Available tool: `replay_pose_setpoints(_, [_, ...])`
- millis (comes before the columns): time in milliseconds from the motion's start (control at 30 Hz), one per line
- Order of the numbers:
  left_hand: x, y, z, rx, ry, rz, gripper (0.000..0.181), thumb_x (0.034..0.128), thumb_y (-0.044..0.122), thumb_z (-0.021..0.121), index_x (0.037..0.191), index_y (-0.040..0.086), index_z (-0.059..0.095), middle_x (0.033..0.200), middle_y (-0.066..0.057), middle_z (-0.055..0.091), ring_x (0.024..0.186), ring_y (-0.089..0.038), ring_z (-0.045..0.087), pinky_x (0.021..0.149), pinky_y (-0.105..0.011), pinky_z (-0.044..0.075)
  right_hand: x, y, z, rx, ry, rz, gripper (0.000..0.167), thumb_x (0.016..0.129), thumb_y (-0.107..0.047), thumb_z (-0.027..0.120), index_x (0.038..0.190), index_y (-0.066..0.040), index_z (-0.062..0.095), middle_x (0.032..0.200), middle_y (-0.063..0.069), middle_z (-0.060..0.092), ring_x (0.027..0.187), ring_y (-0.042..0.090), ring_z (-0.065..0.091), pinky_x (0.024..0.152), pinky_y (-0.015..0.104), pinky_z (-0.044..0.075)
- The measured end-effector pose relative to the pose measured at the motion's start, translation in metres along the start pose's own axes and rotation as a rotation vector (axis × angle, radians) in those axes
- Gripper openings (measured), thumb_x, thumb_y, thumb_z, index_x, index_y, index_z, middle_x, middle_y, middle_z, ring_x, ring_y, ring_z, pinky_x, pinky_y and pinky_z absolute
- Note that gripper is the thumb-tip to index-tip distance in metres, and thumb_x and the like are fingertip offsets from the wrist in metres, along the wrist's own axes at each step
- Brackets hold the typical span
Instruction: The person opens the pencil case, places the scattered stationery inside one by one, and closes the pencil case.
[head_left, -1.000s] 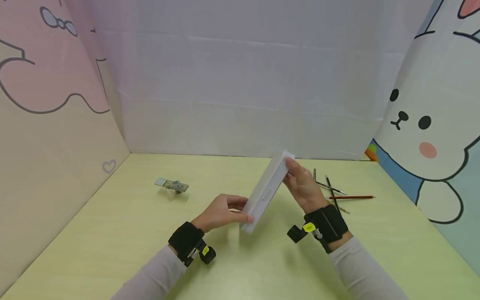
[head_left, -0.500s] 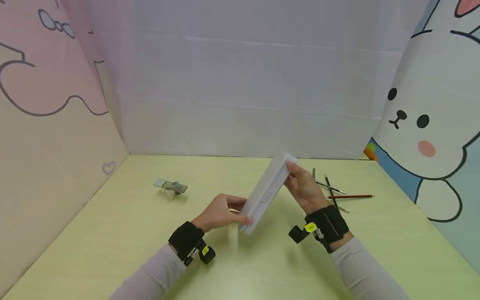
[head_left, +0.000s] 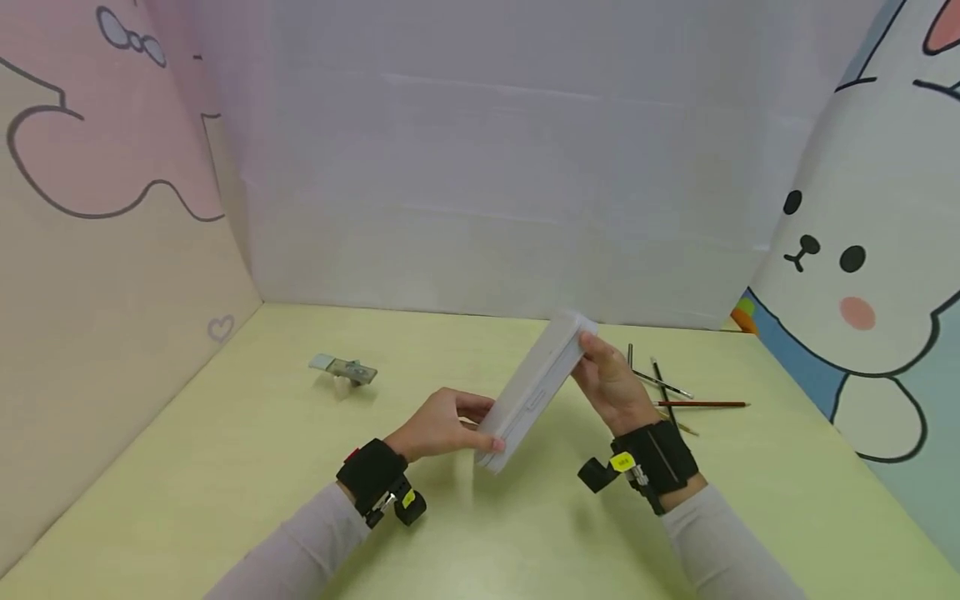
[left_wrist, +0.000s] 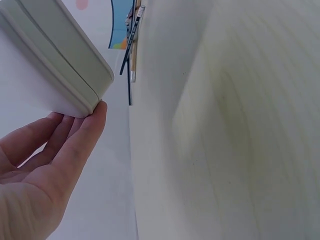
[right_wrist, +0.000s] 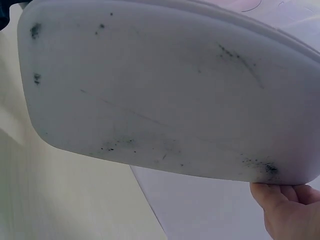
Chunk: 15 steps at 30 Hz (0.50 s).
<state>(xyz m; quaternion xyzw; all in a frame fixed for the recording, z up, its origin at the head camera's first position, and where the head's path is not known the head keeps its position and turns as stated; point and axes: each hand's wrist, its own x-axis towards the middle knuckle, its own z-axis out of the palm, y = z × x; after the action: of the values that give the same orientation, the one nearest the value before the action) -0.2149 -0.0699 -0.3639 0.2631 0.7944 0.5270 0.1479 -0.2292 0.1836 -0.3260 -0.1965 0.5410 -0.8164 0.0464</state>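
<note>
Grips closed pencil case [head_left: 527, 396] aloft in left hand [head_left: 442, 427] and right hand [head_left: 611, 379]; seemingly lifted, unopened, with pencils [head_left: 705, 404] loose on table [head_left: 225, 483].

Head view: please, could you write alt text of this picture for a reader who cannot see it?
A person's left hand and right hand hold a long white rectangular case, slanted over a pale yellow-green table. Thin pencils, one red, lie crossed at the right; a small grey-green object lies at the left.
</note>
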Motion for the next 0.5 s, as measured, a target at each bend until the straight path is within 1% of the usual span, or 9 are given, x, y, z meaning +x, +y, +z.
replay_pose_setpoints(167, [0.0, 0.0019, 0.001, 0.03, -0.021, 0.026, 0.057, 0.0747, 0.018, 0.077, 0.125, -0.004, 0.061, 0.113, -0.02, 0.068, 0.094, -0.014, 0.064, 0.084, -0.029, 0.057, -0.0021, 0.0013, -0.0007, 0.002, -0.007, -0.021, 0.017, 0.09, -0.036, 0.065, 0.102, -0.023, 0.069, 0.097, -0.014, 0.066, 0.094, 0.002, 0.056, 0.102, 0.023, 0.035])
replay_pose_setpoints(267, [0.0011, 0.0044, 0.0007, 0.043, -0.019, 0.035, 0.058, 0.0737, 0.018, 0.078, 0.125, -0.004, 0.061, 0.112, -0.018, 0.069, 0.094, -0.013, 0.064, 0.084, -0.028, 0.056, -0.0019, 0.0008, -0.0024, 0.01, -0.023, -0.042, 0.02, 0.089, -0.038, 0.067, 0.102, -0.022, 0.068, 0.098, -0.013, 0.066, 0.095, 0.003, 0.056, 0.103, 0.024, 0.033])
replay_pose_setpoints(367, [0.0027, 0.0074, -0.0004, 0.054, -0.006, 0.037, 0.059, 0.0722, 0.018, 0.079, 0.124, -0.003, 0.062, 0.11, -0.016, 0.07, 0.093, -0.013, 0.064, 0.083, -0.027, 0.056, -0.0008, -0.0005, -0.0039, 0.012, -0.044, -0.063, 0.023, 0.088, -0.038, 0.068, 0.103, -0.022, 0.068, 0.099, -0.013, 0.067, 0.095, 0.003, 0.057, 0.103, 0.024, 0.035])
replay_pose_setpoints(500, [0.0033, 0.0098, -0.0008, 0.079, 0.005, 0.031, 0.06, 0.0712, 0.02, 0.08, 0.124, -0.002, 0.062, 0.109, -0.014, 0.07, 0.092, -0.012, 0.064, 0.083, -0.029, 0.056, -0.0001, -0.0017, -0.0047, 0.018, -0.069, -0.061, 0.025, 0.087, -0.04, 0.069, 0.104, -0.022, 0.068, 0.099, -0.013, 0.067, 0.096, 0.004, 0.057, 0.103, 0.023, 0.035])
